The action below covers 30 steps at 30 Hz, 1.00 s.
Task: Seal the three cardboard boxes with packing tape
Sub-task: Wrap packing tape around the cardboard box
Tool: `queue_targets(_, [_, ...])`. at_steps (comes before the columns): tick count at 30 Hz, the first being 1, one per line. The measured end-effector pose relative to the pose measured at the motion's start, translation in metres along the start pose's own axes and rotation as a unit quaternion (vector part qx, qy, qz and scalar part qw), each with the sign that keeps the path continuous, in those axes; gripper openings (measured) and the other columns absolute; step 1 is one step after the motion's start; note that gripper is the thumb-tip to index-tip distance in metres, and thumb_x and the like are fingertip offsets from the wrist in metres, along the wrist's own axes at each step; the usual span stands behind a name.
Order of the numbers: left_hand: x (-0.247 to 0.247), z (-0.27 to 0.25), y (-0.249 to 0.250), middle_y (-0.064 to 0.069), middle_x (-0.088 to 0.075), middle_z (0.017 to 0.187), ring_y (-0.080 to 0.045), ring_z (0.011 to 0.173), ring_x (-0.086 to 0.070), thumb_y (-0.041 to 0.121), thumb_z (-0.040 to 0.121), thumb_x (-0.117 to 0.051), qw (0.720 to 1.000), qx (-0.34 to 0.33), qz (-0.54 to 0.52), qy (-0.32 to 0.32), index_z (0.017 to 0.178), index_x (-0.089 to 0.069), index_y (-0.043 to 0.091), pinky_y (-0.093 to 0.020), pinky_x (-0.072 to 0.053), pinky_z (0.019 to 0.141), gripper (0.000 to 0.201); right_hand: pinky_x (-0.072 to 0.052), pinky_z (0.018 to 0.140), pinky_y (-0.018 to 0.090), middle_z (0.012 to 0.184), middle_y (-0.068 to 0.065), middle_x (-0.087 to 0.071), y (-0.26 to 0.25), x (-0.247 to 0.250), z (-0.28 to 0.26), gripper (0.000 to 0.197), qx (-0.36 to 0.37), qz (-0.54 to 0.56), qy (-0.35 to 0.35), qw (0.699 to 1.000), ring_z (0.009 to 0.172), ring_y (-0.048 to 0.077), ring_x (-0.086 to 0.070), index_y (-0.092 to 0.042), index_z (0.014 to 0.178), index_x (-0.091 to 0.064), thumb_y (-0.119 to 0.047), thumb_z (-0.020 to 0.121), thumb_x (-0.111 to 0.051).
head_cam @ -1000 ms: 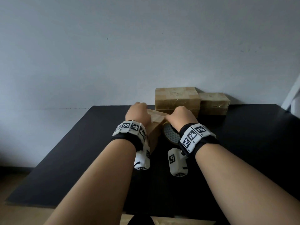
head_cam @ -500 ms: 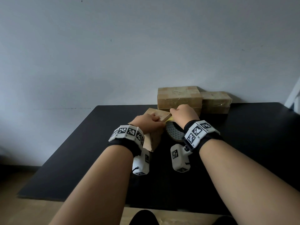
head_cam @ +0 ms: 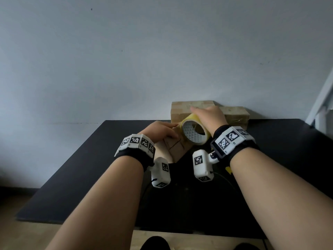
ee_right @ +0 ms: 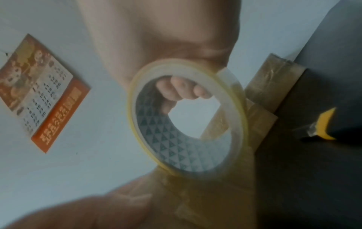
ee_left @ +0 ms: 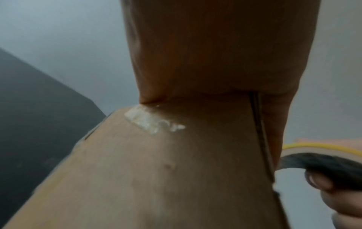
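A small cardboard box (head_cam: 173, 150) stands tilted on the black table (head_cam: 90, 168) in front of me. My left hand (head_cam: 158, 130) lies on its top with fingers stretched toward the roll; the left wrist view shows the palm (ee_left: 215, 54) pressed on the cardboard (ee_left: 156, 170). My right hand (head_cam: 209, 116) grips a yellow-edged packing tape roll (head_cam: 195, 131) held on edge just above the box's far right corner. Its fingers (ee_right: 184, 89) curl through the roll's core (ee_right: 186, 120). Two more cardboard boxes (head_cam: 191, 109) (head_cam: 236, 114) sit against the wall behind.
A yellow utility knife (ee_right: 325, 125) lies on the table right of the boxes, its tip showing by my right forearm (head_cam: 228, 169). A calendar (ee_right: 39, 93) hangs on the grey wall. A white frame (head_cam: 322, 105) stands at the far right.
My right hand has lifted the tape roll from the table beside the box up over its far right corner. My left hand slid back across the box top and flattened.
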<state>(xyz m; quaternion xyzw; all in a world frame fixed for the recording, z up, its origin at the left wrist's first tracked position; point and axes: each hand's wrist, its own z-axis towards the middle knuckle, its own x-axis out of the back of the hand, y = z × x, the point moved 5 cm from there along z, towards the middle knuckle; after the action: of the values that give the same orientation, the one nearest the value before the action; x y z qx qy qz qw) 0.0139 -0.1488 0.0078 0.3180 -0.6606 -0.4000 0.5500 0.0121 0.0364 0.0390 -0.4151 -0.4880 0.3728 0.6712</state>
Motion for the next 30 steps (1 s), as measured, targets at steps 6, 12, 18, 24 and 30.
queue_targets(6, [0.001, 0.001, -0.009, -0.009, -0.072, 0.109, -0.027, 0.107, -0.065, 0.000, 0.085, -0.057, 0.993, 0.024, -0.115, -0.015, 0.117, -0.070, 0.019, -0.036, -0.049, 0.098, 0.040, -0.057, 0.088, 0.044, 0.087, 0.004, -0.074, -0.003, -0.002, -0.002, 0.050, -0.012, 0.060, -0.016, 0.998, 0.086, 0.025, -0.070, -0.014, 0.083, -0.073, -0.060, 0.062, -0.072])
queue_targets(12, [0.001, -0.002, -0.009, -0.006, -0.073, 0.097, -0.018, 0.088, -0.068, -0.001, 0.089, -0.051, 0.987, 0.026, -0.157, -0.023, 0.118, -0.068, 0.016, -0.026, -0.054, 0.082, 0.038, -0.056, 0.072, 0.040, 0.065, 0.007, -0.068, -0.005, -0.002, 0.000, 0.033, -0.009, -0.014, -0.032, 0.999, 0.065, 0.028, -0.066, -0.009, 0.067, -0.068, -0.042, 0.072, -0.073])
queue_targets(18, [0.006, -0.002, -0.009, 0.000, -0.074, 0.084, -0.011, 0.073, -0.069, 0.001, 0.091, -0.051, 0.985, 0.030, -0.168, -0.010, 0.111, -0.070, 0.018, -0.022, -0.055, 0.073, 0.033, -0.042, 0.053, 0.028, 0.066, 0.006, -0.060, 0.029, 0.007, -0.004, 0.031, -0.085, -0.214, -0.116, 0.966, 0.060, 0.023, -0.058, -0.008, 0.069, -0.057, -0.033, 0.079, -0.073])
queue_targets(24, [0.013, 0.001, -0.014, -0.001, -0.075, 0.084, -0.018, 0.080, -0.068, 0.006, 0.088, -0.059, 0.988, 0.034, -0.145, 0.033, 0.097, -0.074, 0.023, -0.031, -0.053, 0.088, 0.025, -0.036, 0.051, 0.028, 0.068, 0.005, -0.055, 0.036, -0.011, -0.004, 0.035, -0.069, -0.232, -0.101, 0.965, 0.062, 0.026, -0.057, -0.012, 0.065, -0.050, -0.039, 0.076, -0.070])
queue_targets(30, [0.020, 0.004, -0.019, -0.007, -0.074, 0.095, -0.023, 0.089, -0.068, 0.006, 0.087, -0.060, 0.989, 0.022, -0.137, 0.045, 0.091, -0.075, 0.023, -0.035, -0.050, 0.096, 0.023, -0.038, 0.052, 0.028, 0.071, 0.006, -0.062, 0.041, -0.023, -0.007, 0.032, -0.059, -0.220, -0.081, 0.970, 0.065, 0.025, -0.061, -0.011, 0.068, -0.056, -0.039, 0.080, -0.067])
